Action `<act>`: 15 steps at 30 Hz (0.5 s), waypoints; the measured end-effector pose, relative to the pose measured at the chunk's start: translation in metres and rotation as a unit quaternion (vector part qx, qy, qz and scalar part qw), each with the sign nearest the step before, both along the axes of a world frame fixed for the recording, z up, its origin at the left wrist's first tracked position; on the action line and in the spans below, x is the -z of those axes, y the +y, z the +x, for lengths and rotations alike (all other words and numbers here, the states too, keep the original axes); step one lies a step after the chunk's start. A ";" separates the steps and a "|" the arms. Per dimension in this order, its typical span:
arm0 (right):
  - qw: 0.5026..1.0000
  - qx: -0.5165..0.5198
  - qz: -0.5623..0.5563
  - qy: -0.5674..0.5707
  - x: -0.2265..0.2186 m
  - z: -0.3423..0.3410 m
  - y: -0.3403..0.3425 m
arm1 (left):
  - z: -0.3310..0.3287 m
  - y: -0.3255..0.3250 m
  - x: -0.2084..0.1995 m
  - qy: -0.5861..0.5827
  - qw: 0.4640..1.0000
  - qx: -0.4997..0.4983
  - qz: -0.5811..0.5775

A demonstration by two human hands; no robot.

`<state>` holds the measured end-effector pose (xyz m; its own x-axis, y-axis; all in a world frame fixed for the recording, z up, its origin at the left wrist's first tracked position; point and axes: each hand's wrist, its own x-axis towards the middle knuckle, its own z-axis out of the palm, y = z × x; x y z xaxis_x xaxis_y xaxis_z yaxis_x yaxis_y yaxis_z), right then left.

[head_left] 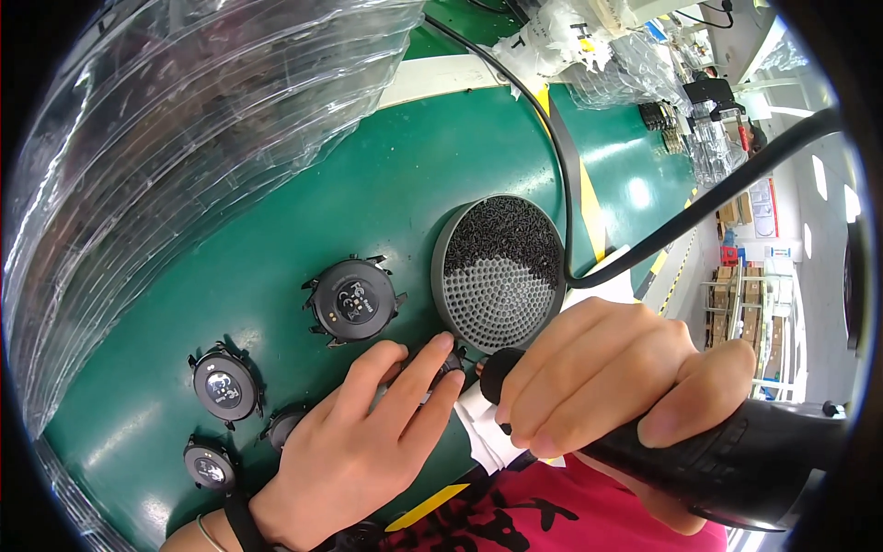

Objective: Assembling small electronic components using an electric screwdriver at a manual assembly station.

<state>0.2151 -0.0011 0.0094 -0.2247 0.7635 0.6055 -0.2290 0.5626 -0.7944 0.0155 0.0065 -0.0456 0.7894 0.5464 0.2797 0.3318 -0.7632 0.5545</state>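
An electronics assembly workshop or factory floor. Shown by the green-matted bench (395,184) edged with yellow-and-black tape, several round black watch bodies (353,301) laid face down on it, and a round grey tray of tiny black screws (499,262) beside them. Also by the black corded power screwdriver (717,455), crumpled clear plastic bags (175,138) along the edge, further cluttered work stations (699,101) beyond, and stacked brown cartons on racks (736,313) at far right.

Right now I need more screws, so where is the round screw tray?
In the head view the round grey screw tray sits on the green table at centre, just above the right hand and right of a round black watch case.
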 end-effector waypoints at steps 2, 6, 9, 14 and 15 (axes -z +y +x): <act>1.000 -0.001 0.002 0.000 -0.001 -0.003 0.000 | -0.002 -0.001 -0.002 0.003 1.000 0.000 -0.004; 1.000 -0.005 0.005 0.009 0.005 -0.002 0.001 | -0.005 -0.002 -0.002 0.016 1.000 0.001 -0.006; 0.992 0.076 0.020 0.094 0.009 0.002 0.001 | -0.002 -0.003 -0.004 0.013 1.000 0.012 0.005; 0.984 0.127 0.028 0.125 0.000 0.029 0.005 | 0.007 -0.007 -0.012 0.052 0.997 -0.033 -0.048; 0.985 0.132 0.013 0.114 0.002 0.030 0.004 | 0.008 -0.007 -0.013 0.056 0.996 -0.035 -0.063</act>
